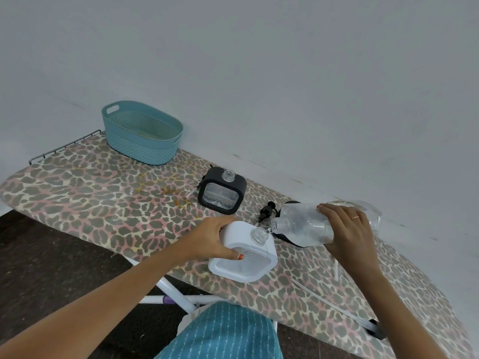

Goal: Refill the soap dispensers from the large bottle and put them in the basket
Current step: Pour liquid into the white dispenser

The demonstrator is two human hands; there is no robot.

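A white square soap dispenser (pixel 255 264) stands uncapped near the front edge of the board, and my left hand (pixel 213 238) grips its left side. My right hand (pixel 348 229) holds the large clear bottle (pixel 303 225) tipped on its side, its mouth touching the dispenser's open neck. A black-framed dispenser (pixel 221 194) stands uncapped farther back. Partly hidden behind the bottle is another black dispenser (pixel 290 240). The teal basket (pixel 142 132) sits at the far left end and looks empty.
Everything rests on a leopard-print ironing board (pixel 103 193) set against a pale wall. A black pump head (pixel 267 212) lies between the dispensers, and white pump tubes (pixel 336 270) lie at the right. A dark floor lies below the board's front edge.
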